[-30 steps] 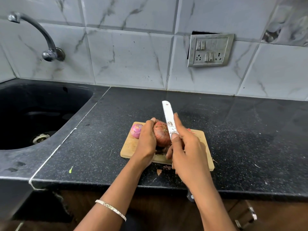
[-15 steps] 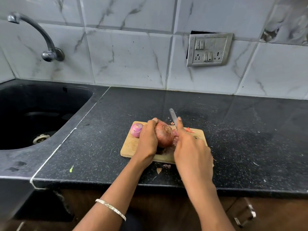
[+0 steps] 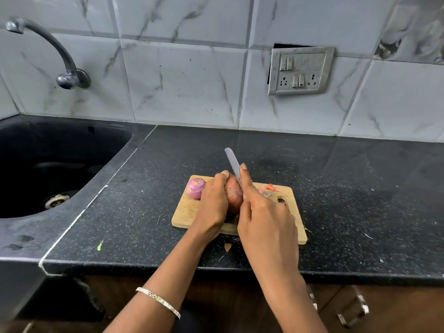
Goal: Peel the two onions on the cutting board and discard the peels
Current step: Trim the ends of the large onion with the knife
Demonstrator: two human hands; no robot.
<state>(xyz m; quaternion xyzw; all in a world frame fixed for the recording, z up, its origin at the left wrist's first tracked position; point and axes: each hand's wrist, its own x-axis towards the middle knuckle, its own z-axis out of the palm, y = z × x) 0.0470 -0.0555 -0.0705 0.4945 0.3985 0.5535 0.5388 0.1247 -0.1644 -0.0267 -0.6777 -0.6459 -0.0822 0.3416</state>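
Head view: the brown-skinned onion (image 3: 233, 197) sits on the wooden cutting board (image 3: 186, 210), wedged between both hands. Left hand (image 3: 212, 205) curls over its left side, fingertips at the top. Right hand (image 3: 265, 218) grips a knife (image 3: 232, 163), forefinger stretched along the blade, which points away and rests against the onion's upper right. A second, purple peeled onion (image 3: 196, 187) lies just left of the left hand. Small peel scraps (image 3: 272, 187) lie at the board's far right. Sink (image 3: 33, 138) at left holds only its drain.

Home kitchen: black sink (image 3: 72, 150), tap (image 3: 48, 46), granite counter (image 3: 336, 188) (marble-look tiles (image 3: 182, 82)).
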